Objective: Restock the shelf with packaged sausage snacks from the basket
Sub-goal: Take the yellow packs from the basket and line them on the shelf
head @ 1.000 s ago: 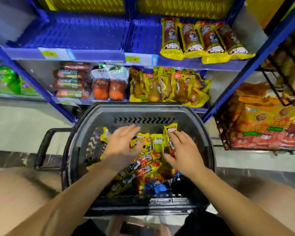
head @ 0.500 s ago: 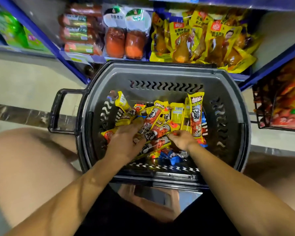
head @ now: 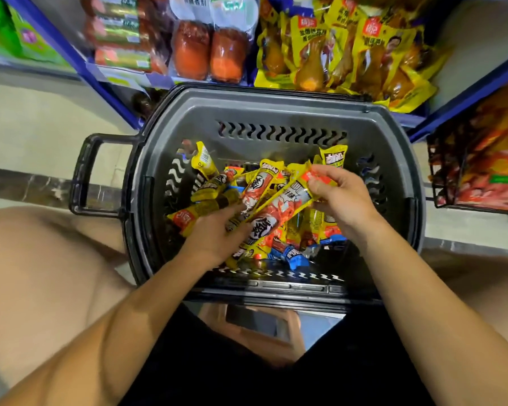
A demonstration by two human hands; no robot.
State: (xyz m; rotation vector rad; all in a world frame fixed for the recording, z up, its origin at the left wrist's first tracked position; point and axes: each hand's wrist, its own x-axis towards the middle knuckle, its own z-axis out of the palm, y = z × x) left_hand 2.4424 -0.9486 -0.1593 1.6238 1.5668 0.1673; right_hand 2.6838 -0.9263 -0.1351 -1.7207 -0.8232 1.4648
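Sorting inside the grey basket (head: 276, 106) below the blue shelf (head: 467, 92), we gather sausage snacks (head: 264, 206): left hand (head: 214, 235) grips a fan, right hand (head: 340, 197) pinches one end. Light, slick, floppy; we'd grip mid-length.

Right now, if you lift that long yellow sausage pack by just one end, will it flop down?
Probably only a little. The sausage pack spans straight between the right hand and the left hand without sagging, so it looks fairly stiff. Its wrapper looks glossy, so it may slip. It seems light, since fingertips alone pinch its end.
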